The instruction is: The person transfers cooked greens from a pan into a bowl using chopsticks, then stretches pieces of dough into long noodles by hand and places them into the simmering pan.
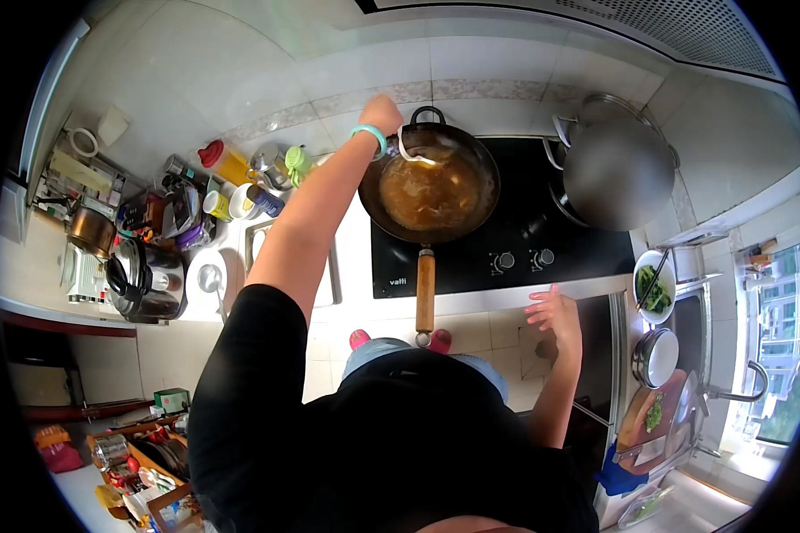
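Over the left rim of a dark wok (487,200), my left hand (381,115) is closed, with a turquoise bracelet on its wrist. Beside it a thin curved white item (404,145) reaches down to the brown, bubbling liquid (431,191); its full shape and the grip on it are hidden. The wok stands on the black stove (524,213), its wooden handle (426,289) pointing toward my body. My right hand (556,315) is open and holds nothing, its fingers spread near the stove's front right edge.
A large lidded pot (618,169) stands at the stove's right. Further right are a bowl of greens (654,286), stacked bowls (656,358), a cutting board (640,413) and a faucet (740,393). On the left are bottles, a white plate (195,277) and a cooker (156,282).
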A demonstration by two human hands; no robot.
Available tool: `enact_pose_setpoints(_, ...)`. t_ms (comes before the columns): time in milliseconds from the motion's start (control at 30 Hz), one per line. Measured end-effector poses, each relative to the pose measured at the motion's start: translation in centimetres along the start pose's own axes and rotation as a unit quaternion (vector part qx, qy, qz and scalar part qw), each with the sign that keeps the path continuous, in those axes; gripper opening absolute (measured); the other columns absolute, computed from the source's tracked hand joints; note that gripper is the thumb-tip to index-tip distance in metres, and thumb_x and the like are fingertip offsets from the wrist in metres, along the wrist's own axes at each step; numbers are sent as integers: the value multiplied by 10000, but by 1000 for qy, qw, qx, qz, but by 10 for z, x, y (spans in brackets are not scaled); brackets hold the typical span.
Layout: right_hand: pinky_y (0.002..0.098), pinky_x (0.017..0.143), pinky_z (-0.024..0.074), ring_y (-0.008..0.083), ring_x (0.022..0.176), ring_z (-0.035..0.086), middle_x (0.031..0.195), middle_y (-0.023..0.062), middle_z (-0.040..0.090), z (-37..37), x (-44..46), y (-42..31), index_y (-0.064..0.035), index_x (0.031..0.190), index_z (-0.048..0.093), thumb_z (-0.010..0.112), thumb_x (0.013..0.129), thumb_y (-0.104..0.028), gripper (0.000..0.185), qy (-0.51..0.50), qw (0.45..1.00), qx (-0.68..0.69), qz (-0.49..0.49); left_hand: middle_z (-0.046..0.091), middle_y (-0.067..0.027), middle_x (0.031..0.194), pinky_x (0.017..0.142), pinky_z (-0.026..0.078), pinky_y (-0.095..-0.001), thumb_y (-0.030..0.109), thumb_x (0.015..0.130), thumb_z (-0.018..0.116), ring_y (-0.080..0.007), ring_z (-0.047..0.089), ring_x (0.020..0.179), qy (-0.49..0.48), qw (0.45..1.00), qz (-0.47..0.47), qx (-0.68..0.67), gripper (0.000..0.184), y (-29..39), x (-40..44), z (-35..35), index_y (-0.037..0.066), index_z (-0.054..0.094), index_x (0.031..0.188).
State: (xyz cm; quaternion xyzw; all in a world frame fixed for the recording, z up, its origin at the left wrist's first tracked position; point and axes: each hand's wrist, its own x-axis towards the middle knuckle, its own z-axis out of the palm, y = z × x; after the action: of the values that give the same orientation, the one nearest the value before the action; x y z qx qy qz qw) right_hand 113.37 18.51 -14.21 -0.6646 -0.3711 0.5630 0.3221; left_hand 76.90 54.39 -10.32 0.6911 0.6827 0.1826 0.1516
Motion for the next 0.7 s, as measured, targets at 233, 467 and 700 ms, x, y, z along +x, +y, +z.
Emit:
enact_pose_setpoints(233, 232, 482, 421, 158, 584, 620, 765, 131, 667, 17, 0, -11, 11, 947, 629, 343, 939, -496, 582, -24, 1000, -3, 6, 649, -137, 644, 654, 524, -343, 177, 678, 651, -261, 655, 664, -20, 998, -36, -49, 137, -35, -42, 6, 46, 647, 638)
enact_pose_setpoints(467, 227, 489, 423, 148, 585, 615, 758, 121, 667, 25, 5, -11, 9, 950, 627, 350, 941, -486, 568, -46, 999, -21, -5, 663, -78, 714, 649, 512, -375, 192, 628, 700, -289, 638, 711, 44, 992, -3, 115, 60, -28, -102, 18, 175, 708, 685)
enact_pose_setpoints(700, 228, 498, 428, 150, 596, 616, 771, 119, 669, 32, 9, -11, 12, 949, 622, 367, 948, -446, 524, -67, 997, -29, -14, 661, -149, 764, 680, 520, -385, 181, 712, 595, -316, 647, 761, -2, 992, -29, 122, 133, -2, -138, 34, 119, 704, 757)
